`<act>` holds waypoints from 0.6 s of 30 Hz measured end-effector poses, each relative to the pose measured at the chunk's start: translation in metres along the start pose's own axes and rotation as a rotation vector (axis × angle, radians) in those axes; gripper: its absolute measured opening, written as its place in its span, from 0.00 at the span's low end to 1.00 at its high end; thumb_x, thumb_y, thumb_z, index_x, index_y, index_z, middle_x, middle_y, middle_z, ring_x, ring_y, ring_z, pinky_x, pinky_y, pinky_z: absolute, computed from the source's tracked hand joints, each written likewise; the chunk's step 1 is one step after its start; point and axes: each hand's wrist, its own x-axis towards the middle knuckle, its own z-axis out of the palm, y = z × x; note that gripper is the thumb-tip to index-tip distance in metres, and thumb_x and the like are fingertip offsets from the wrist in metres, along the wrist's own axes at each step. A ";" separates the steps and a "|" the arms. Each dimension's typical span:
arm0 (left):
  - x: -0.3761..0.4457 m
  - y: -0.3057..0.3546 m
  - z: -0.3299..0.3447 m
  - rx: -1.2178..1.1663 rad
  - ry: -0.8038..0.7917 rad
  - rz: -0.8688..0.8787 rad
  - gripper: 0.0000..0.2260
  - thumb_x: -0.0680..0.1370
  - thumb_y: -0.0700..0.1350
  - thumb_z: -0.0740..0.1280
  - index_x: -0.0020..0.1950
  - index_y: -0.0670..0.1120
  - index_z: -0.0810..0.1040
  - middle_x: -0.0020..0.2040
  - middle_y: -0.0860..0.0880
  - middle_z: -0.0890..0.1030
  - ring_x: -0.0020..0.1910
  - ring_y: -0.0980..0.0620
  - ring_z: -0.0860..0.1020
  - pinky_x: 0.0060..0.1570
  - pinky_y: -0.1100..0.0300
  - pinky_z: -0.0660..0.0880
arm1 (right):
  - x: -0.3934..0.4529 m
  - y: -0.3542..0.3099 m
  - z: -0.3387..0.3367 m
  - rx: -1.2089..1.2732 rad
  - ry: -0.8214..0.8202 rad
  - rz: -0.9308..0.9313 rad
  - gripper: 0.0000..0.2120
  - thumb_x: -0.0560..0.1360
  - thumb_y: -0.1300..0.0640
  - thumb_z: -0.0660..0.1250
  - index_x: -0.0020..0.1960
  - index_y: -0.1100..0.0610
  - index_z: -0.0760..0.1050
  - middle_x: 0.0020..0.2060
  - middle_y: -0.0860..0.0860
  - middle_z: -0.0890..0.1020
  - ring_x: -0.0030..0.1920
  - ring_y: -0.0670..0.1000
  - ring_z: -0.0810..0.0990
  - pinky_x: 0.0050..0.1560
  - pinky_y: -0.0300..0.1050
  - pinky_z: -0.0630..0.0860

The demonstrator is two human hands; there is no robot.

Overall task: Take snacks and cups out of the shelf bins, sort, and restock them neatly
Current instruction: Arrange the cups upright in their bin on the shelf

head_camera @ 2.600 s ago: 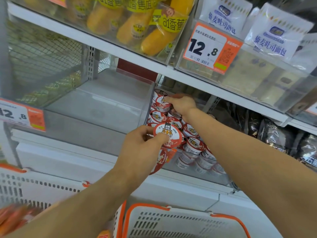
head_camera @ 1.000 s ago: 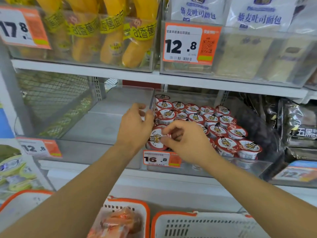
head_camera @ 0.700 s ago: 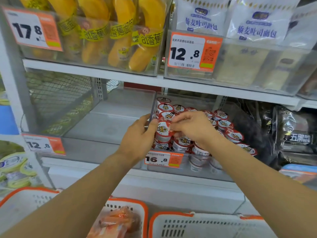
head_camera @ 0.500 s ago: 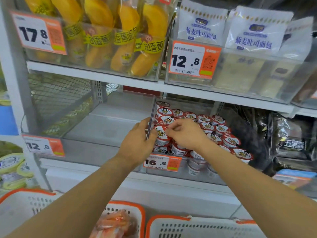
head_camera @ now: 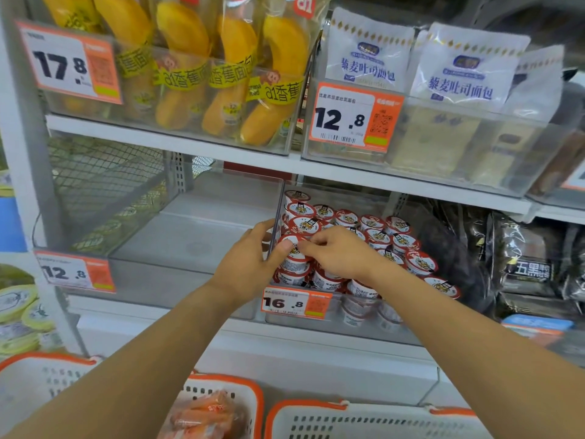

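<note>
Head view: both hands meet at the front left corner of the clear bin (head_camera: 319, 323) holding the red-lidded cups (head_camera: 373, 222). The front cup (head_camera: 292, 248) sits directly between them, upright, its axis vertical. The left hand (head_camera: 250, 264) straddles the bin's left wall, thumb curled onto the cup's lid edge, fingers outside the clear panel. The right hand (head_camera: 340, 251) comes from the other side, fingertips curled and pinching the same lid rim. Neither hand is clearly nearer; both touch it. The cups are small rigid plastic tubs, white-sided, with flat round foil-like lids, stacked in at least two layers and tilting slightly toward the front. Bin walls are smooth transparent plastic. Judgement: a restock adjustment, seating this cup level in the front row. The neighbouring bin (head_camera: 152, 274) to the left holds nothing visible.
</note>
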 end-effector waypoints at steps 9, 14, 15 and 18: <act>0.000 0.000 -0.001 -0.009 0.012 -0.010 0.29 0.77 0.59 0.65 0.76 0.53 0.64 0.66 0.49 0.76 0.61 0.52 0.77 0.54 0.53 0.80 | 0.002 0.002 0.007 0.005 0.161 -0.042 0.18 0.79 0.52 0.66 0.49 0.69 0.81 0.35 0.63 0.81 0.32 0.55 0.76 0.39 0.49 0.76; -0.002 0.003 0.006 -0.005 0.022 -0.026 0.26 0.80 0.58 0.64 0.76 0.53 0.62 0.67 0.48 0.74 0.59 0.51 0.78 0.53 0.52 0.81 | 0.003 0.006 0.010 0.065 0.182 -0.027 0.17 0.79 0.53 0.67 0.48 0.69 0.81 0.34 0.65 0.79 0.30 0.51 0.71 0.38 0.49 0.76; -0.003 0.004 0.006 -0.020 0.025 -0.036 0.25 0.80 0.58 0.63 0.76 0.53 0.62 0.67 0.48 0.74 0.59 0.51 0.78 0.52 0.54 0.81 | 0.004 0.006 0.011 0.068 0.174 -0.027 0.17 0.79 0.53 0.67 0.48 0.69 0.81 0.36 0.66 0.80 0.31 0.52 0.72 0.38 0.49 0.77; -0.002 0.007 0.005 -0.044 0.035 -0.063 0.23 0.82 0.56 0.60 0.76 0.53 0.63 0.67 0.47 0.74 0.59 0.52 0.77 0.47 0.61 0.77 | 0.003 0.006 0.011 0.078 0.143 -0.014 0.19 0.79 0.51 0.67 0.44 0.69 0.81 0.32 0.63 0.77 0.31 0.51 0.71 0.35 0.44 0.72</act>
